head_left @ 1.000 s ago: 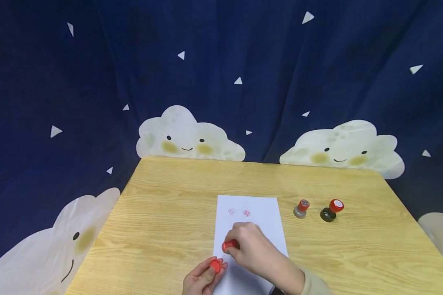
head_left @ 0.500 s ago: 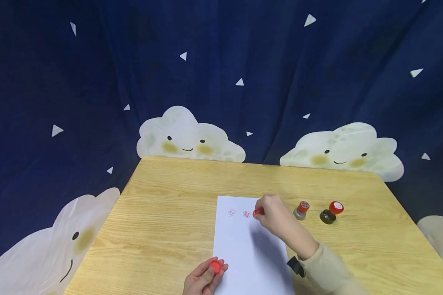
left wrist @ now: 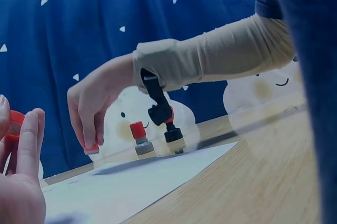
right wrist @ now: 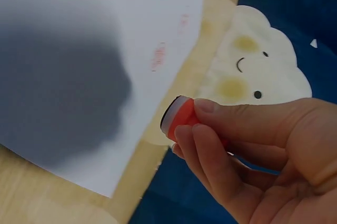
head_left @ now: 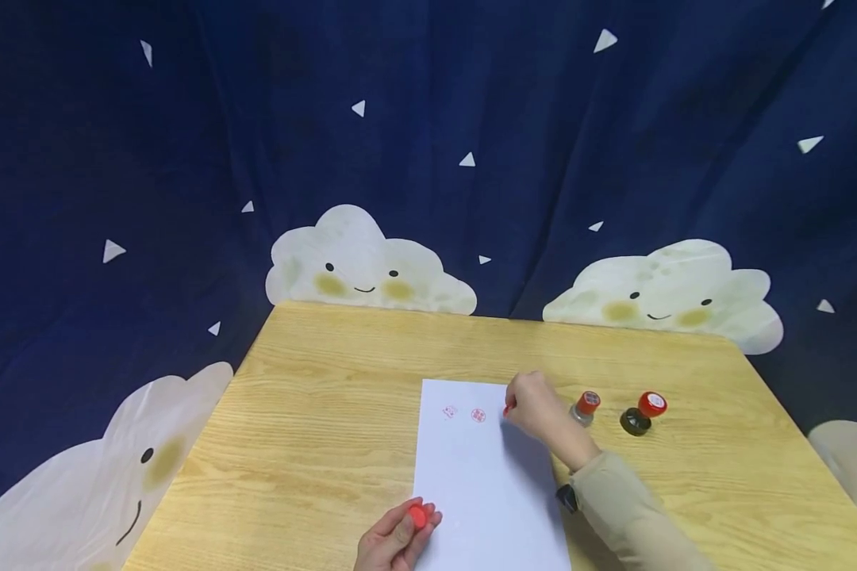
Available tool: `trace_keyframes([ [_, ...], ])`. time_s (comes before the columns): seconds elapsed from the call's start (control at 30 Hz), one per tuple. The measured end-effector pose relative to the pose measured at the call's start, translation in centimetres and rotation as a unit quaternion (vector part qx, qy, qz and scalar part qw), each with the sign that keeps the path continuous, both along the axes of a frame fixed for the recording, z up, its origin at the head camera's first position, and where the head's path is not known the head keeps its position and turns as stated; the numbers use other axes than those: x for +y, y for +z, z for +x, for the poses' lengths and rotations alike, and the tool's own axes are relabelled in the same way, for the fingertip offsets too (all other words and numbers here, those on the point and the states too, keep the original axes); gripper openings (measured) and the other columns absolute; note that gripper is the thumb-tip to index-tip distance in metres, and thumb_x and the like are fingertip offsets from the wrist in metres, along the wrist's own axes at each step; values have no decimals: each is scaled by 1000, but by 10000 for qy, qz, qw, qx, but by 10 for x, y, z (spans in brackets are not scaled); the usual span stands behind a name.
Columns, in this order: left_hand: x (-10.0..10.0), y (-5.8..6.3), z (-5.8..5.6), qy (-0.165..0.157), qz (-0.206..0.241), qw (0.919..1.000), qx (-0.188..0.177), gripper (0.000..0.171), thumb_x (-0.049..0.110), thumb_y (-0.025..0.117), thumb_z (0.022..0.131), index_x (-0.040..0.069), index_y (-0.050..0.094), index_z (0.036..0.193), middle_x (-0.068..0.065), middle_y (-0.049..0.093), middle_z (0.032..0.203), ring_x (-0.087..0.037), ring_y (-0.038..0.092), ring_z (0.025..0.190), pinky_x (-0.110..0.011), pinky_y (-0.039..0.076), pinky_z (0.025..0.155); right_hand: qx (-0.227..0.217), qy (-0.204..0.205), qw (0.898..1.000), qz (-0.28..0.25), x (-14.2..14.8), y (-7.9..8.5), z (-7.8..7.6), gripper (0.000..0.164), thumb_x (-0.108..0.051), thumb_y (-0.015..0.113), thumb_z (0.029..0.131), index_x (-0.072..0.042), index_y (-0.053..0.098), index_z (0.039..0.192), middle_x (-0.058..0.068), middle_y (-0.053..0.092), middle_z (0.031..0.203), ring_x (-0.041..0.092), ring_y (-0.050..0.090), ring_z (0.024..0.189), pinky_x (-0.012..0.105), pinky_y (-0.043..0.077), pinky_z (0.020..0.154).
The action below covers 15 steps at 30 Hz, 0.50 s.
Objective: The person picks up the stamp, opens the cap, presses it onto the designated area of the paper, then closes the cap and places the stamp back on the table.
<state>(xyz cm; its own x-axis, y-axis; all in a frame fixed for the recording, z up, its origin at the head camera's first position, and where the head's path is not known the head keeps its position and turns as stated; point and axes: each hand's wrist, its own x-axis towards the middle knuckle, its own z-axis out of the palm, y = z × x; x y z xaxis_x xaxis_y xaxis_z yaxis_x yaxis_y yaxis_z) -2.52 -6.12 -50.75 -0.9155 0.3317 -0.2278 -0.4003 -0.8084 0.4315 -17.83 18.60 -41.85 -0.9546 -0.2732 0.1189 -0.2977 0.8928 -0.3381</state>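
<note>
Between the thumb and fingers of my right hand (head_left: 539, 408) is a small red stamp (right wrist: 181, 116), its pale, dark-edged face tilted away from the hand. In the head view the fingers largely cover it, over the sheet's upper right corner. The left wrist view shows it just above the white paper (head_left: 471, 484). My left hand (head_left: 393, 543) pinches a round red cap (head_left: 417, 517), hollow side showing, by the paper's lower left edge. Two red prints, a small picture (head_left: 449, 411) and a round mark (head_left: 478, 415), lie side by side near the sheet's top.
Right of the sheet stand a red stamp with a grey base (head_left: 586, 406) and a red-knobbed stamp on a black base (head_left: 643, 414). They rest on a wooden table (head_left: 328, 428), before a dark blue cloud-print curtain (head_left: 414, 182).
My right hand has carried the red stamp from the middle of the sheet up to its upper right corner. My left hand with the cap has stayed in place.
</note>
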Motion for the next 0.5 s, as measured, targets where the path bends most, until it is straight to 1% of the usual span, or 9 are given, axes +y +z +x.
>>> trace_keyframes([
  [0.1, 0, 1, 0, 30, -134, 9995, -274, 14, 3, 69, 83, 9, 73, 96, -12, 70, 97, -25, 67, 96, -27, 50, 92, 8, 16, 10000, 43, 0, -9, -4, 25, 7, 71, 60, -11, 58, 50, -6, 52, 50, 11, 43, 51, 23, 39, 46],
  [0.2, 0, 1, -1, 43, -174, 9991, -381, 14, 4, 70, 82, 9, 73, 95, -12, 70, 97, -25, 67, 96, -27, 50, 92, -64, 9, 10000, 2, -1, -15, -6, 24, 7, 70, 59, -11, 57, 50, -5, 50, 50, 12, 43, 51, 24, 38, 45],
  [0.3, 0, 1, -1, 23, -113, 9993, -363, 14, 4, 70, 83, 9, 74, 95, -13, 70, 97, -25, 67, 96, -27, 50, 92, -157, -20, 9999, 45, -2, -18, -8, 24, 8, 68, 59, -11, 56, 50, -5, 50, 51, 13, 42, 51, 24, 37, 44],
  [0.43, 0, -1, -1, -11, -23, 9999, -162, 15, 3, 68, 84, 8, 73, 97, -13, 70, 98, -25, 66, 96, -27, 50, 92, -226, -80, 9997, 96, -3, -23, -11, 24, 9, 65, 59, -11, 55, 50, -4, 50, 52, 13, 42, 49, 23, 35, 43],
  [0.5, 0, -1, -1, -29, -10, 9999, -134, 15, 3, 67, 85, 8, 73, 97, -13, 70, 98, -25, 66, 96, -27, 50, 92, -218, -106, 9996, 120, -3, -25, -13, 24, 9, 65, 59, -10, 55, 50, -3, 50, 52, 14, 42, 49, 23, 35, 43],
])
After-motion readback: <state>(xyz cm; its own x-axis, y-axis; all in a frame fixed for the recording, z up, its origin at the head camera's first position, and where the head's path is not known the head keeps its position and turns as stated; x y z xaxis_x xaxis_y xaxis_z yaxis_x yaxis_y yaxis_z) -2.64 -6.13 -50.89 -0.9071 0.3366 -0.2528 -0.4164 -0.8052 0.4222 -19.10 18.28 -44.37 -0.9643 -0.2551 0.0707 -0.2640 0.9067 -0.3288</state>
